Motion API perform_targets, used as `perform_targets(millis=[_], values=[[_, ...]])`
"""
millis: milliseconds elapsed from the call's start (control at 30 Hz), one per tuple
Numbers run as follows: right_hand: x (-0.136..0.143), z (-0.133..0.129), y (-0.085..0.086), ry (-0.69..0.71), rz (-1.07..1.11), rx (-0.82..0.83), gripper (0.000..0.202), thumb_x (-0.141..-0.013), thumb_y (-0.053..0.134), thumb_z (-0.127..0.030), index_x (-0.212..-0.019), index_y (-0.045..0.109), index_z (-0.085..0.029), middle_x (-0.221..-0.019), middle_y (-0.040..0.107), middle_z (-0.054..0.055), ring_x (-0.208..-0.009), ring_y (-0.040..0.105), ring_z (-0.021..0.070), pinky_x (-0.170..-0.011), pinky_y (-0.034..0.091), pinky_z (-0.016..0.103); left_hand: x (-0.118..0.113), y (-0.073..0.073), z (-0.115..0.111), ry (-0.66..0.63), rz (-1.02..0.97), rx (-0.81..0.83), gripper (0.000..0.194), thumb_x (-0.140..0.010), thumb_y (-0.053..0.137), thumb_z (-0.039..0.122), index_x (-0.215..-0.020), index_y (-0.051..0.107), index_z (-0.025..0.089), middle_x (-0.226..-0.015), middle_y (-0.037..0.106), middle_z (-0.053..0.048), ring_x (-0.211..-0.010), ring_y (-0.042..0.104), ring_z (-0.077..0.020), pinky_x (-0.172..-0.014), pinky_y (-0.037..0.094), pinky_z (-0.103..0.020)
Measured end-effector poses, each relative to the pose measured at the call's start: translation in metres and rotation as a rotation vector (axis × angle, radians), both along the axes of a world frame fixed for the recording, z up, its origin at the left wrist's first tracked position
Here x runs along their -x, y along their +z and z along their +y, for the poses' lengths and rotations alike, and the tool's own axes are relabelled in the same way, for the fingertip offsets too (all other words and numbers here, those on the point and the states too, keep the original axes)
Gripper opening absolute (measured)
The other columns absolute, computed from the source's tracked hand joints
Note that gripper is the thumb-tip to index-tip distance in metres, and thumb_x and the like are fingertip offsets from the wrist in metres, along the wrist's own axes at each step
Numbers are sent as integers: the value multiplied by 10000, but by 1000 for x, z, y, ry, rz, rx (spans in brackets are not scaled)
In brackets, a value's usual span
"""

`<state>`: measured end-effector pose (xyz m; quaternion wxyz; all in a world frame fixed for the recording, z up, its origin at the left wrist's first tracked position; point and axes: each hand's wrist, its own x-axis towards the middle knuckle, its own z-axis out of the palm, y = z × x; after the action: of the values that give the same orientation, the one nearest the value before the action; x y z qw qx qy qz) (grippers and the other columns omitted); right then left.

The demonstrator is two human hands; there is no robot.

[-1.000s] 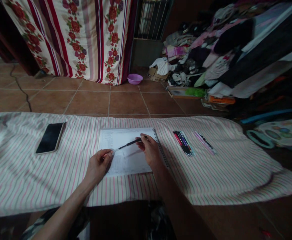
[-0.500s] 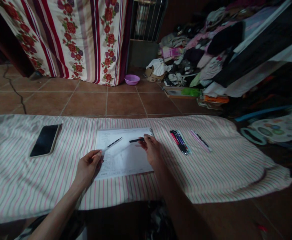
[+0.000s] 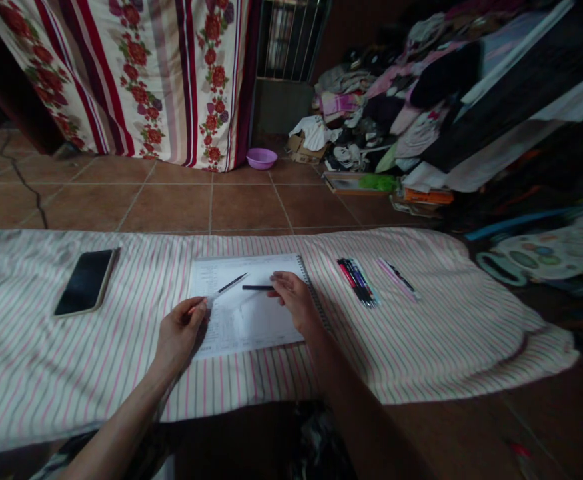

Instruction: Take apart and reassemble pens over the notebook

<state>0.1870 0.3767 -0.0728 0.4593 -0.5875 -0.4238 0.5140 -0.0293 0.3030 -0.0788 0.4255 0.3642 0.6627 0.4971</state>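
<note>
"What can't you see of the pen [image 3: 232, 283]?"

"Its back end; the left hand [image 3: 177, 331] covers it. The right hand [image 3: 295, 300] hides one end of the black stick [image 3: 255, 288]."

"Can you read the page [image 3: 266, 327]?"

"No, its print is too small, and the left hand covers part of its left edge."

"How many in the pen bundle [image 3: 357, 283] near the far edge of the cloth [image 3: 396, 360]?"

"They overlap; I can't count them."

"And the cloth's left end?"

"Cut off by the view, like the top of the curtain [image 3: 171, 80]. Off the near edge, a red thing [image 3: 520, 450] is too blurred to name."
</note>
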Motion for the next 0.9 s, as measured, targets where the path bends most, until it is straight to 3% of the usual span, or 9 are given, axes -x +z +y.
perform_targets(millis=[100,233,333,467,667,900], values=[[-6,2,-7,22,-204,-49,241,-695,566,-256,-911,608,-157,-828,667,60,-539,620,104,-412,348,165,1,-4,0,-22,19,-14,421,-674,631,470,-926,649,133,-720,676,-57,-642,618,-178,-596,472,-282],[-9,2,-10,76,-306,-77,259,-707,544,-251,-934,624,-156,-582,629,20,-553,616,136,-444,386,184,1,-3,2,-37,109,-33,394,-682,625,461,-910,660,141,-809,684,-75,-756,624,-203,-698,475,-313],[-9,-1,-6,140,-392,-181,232,-706,550,-227,-913,636,-169,-721,654,32,-569,608,121,-542,461,223,-1,2,2,-48,146,-35,381,-682,626,453,-902,663,144,-839,683,-78,-794,621,-209,-729,472,-319],[-10,-8,0,270,-622,-316,230,-692,598,-182,-913,662,-197,-1008,595,60,-611,588,94,-678,494,267,-4,3,1,-41,56,-25,398,-676,629,455,-914,651,137,-775,675,-63,-705,617,-188,-648,480,-299],[-12,-19,8,460,-943,-358,196,-742,605,-179,-924,662,-226,-936,573,36,-715,584,128,-732,455,271,-6,2,0,-31,4,-26,395,-667,644,456,-903,646,139,-701,651,-41,-602,581,-152,-540,443,-253],[-13,-26,34,402,-1189,-432,215,-842,512,-315,-1016,639,-315,-999,625,7,-743,603,151,-604,383,257,-5,7,1,-25,46,-35,383,-663,644,447,-888,659,137,-730,667,-55,-652,599,-173,-596,464,-276]])
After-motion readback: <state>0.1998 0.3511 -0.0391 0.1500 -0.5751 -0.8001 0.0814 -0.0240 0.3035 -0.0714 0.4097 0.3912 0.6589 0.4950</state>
